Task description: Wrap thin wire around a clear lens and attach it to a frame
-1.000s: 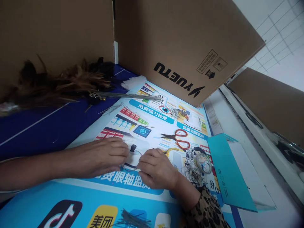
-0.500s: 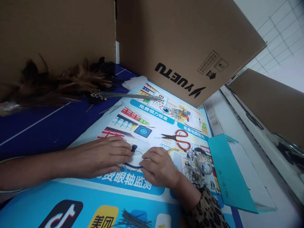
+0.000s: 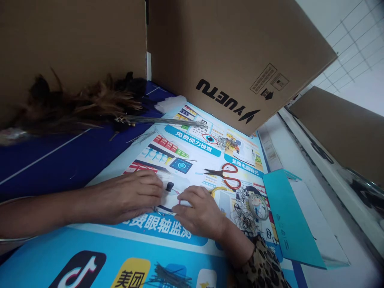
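My left hand rests on the printed sheet with fingers pressed together; what its fingertips hold is hidden, though a tiny bit of something shows by the thumb. To its right, a short gap away, my right hand is curled in a pinch, its contents too small to make out. Beyond the right hand lie red-handled scissors, blades apart and pointing left. A pile of small bent wire pieces sits right of that hand, beside a clear round coil.
Tall cardboard boxes wall the back. Brown feathers lie at left beside a bundle of straight wires. More bent wires lie farther back. A teal box stands at right, and dark wire lengths lie in front.
A thin curved strand spanned both hands before; now it no longer shows between them. My left hand has shifted slightly left, and the right hand's fingers have changed their curl.
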`<state>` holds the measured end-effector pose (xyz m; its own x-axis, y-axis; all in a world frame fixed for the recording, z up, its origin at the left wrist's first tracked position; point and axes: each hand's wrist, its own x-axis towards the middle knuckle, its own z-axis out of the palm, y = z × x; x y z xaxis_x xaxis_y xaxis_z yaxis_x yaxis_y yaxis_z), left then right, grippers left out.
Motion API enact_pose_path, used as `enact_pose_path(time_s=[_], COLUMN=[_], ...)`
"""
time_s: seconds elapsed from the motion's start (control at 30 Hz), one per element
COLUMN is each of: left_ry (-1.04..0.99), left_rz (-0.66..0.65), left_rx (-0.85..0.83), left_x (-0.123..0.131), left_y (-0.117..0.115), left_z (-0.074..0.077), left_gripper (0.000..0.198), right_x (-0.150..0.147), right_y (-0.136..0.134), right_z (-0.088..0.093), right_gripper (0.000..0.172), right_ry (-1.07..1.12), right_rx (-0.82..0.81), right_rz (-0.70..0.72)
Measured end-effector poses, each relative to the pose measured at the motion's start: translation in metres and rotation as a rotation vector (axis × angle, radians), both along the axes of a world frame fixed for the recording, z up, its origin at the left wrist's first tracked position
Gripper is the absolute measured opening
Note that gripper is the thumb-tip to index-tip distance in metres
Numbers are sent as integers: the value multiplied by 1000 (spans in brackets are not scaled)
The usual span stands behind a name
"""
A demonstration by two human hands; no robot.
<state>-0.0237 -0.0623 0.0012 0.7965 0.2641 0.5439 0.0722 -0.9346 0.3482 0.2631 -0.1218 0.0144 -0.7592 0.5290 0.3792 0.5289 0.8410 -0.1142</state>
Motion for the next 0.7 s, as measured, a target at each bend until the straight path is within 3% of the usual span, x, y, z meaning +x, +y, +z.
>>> enact_pose_path(time_s=[0.17, 0.37, 0.47, 0.7], left_ry=[130, 84, 135, 135], left_rz=[-108, 25, 33, 20], left_rx=[-70, 37, 64, -63], left_x=[-6, -5, -3, -3], left_y=[-2, 4, 6, 7], left_z=[2, -12, -18, -23], left_gripper=[23, 45, 44, 33], right_x=[2, 4, 3, 2], right_y=[2, 3, 2, 2], right_z=[-2, -6, -6, -5], right_gripper=[9, 16, 14, 12], right_ry=[13, 35, 15, 17], right_rx=[54, 19, 12, -7], right_rz=[-121, -32, 10, 8])
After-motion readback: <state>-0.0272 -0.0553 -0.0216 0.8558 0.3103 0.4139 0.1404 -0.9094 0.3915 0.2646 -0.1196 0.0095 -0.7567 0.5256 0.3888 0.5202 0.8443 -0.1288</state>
